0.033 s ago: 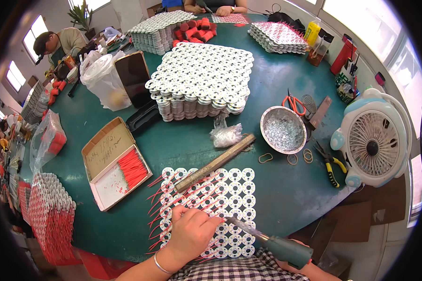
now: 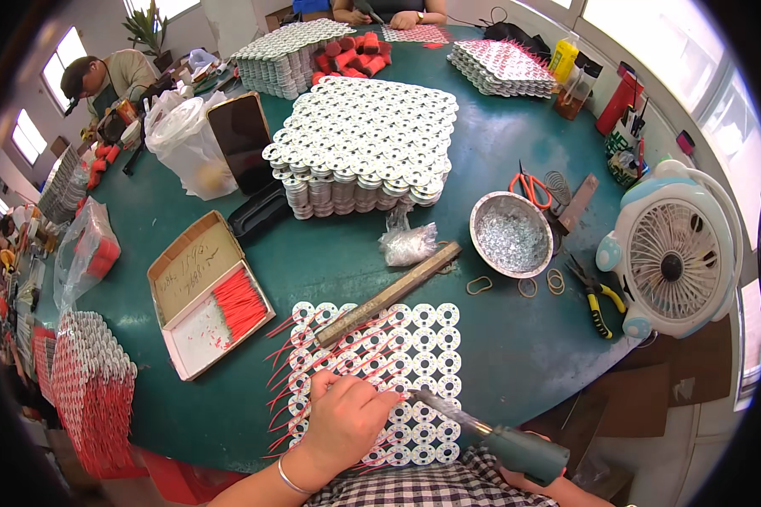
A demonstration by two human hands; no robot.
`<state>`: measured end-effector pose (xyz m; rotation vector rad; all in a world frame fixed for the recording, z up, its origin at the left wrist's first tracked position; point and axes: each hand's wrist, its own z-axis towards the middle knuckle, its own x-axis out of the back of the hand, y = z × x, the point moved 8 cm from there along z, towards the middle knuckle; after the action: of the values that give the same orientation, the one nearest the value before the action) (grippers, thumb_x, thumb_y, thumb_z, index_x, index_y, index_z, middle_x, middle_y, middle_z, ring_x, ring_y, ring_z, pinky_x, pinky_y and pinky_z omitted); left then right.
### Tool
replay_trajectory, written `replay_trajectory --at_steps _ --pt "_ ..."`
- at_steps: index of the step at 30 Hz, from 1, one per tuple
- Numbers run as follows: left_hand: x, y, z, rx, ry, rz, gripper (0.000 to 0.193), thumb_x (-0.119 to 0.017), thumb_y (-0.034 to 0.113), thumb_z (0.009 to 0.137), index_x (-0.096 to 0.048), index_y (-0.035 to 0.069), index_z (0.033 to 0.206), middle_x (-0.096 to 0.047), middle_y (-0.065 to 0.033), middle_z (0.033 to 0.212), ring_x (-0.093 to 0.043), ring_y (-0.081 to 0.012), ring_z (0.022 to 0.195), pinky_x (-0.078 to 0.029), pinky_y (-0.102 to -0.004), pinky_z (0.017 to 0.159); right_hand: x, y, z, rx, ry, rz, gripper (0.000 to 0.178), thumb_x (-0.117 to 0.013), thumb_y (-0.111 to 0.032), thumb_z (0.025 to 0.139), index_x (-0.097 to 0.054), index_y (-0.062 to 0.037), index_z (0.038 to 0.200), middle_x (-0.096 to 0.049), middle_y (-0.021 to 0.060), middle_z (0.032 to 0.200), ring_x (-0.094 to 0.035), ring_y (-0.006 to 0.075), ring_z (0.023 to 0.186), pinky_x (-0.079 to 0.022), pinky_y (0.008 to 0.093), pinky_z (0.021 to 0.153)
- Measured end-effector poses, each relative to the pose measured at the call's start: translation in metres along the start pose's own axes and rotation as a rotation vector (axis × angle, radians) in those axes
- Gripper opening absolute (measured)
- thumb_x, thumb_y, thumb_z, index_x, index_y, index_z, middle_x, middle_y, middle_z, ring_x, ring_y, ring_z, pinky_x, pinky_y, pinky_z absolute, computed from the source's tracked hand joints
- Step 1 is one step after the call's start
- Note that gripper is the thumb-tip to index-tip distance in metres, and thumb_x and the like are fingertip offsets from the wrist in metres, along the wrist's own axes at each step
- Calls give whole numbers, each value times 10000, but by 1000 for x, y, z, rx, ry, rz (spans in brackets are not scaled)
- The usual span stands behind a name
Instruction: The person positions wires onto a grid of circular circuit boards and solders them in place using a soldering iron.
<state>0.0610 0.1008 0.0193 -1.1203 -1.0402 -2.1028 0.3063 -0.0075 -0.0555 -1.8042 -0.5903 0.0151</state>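
A panel of round white circuit boards (image 2: 426,339) lies flat on the table before me, with thin red wires (image 2: 281,378) across its left part. My left hand (image 2: 351,418) is over the panel, thumb and fingers pinched on the end of a red wire. From the lower right my right hand (image 2: 520,478), largely hidden behind the handle, grips a soldering iron (image 2: 524,452) with a green handle. Its tip points left, close beside my left fingertips. A long, worn bar (image 2: 389,291) rests slantwise over the panel's upper edge, on the wires.
Left of the panel stands an open cardboard box (image 2: 196,359) with red wires. A metal bowl (image 2: 482,253) of silvery bits, pliers (image 2: 601,308) and a fan (image 2: 672,266) are at right. Stacked panels (image 2: 364,127) rise beyond. Two other people work farther off.
The soldering iron has shifted slightly right and its tip has drawn a little away from my left fingertips. My left hand has barely moved.
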Motion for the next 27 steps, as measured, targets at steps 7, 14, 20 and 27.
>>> replay_trajectory --at_steps 7,14,20,27 --pt "-1 3 -2 -9 12 -11 56 -668 158 731 -653 172 782 -460 39 667 -490 -131 688 -315 -330 722 -3 -2 -6 -24 55 94 356 -648 -77 753 -569 11 1089 -640 73 873 -620 151 772 -488 281 700" --pt "16 10 -15 16 66 8 173 -729 109 619 -676 166 775 -485 49 672 -498 -144 683 -316 -340 707 -3 -8 -9 -6 184 429 347 -650 -86 761 -573 14 1084 -638 76 876 -616 155 766 -488 289 697" --pt "8 10 -25 24 32 17 202 -724 101 603 -679 172 786 -460 55 647 -490 -132 665 -306 -341 709 -7 -16 -7 13 118 135 326 -659 -79 755 -588 -10 1065 -631 83 891 -606 198 792 -473 326 700" --pt "6 8 -24 2 18 -3 165 -662 133 667 -670 170 828 -442 45 648 -488 -130 660 -306 -337 709 -9 -25 -6 144 125 -187 307 -675 -71 716 -613 -34 1014 -628 93 885 -603 235 799 -456 343 716"
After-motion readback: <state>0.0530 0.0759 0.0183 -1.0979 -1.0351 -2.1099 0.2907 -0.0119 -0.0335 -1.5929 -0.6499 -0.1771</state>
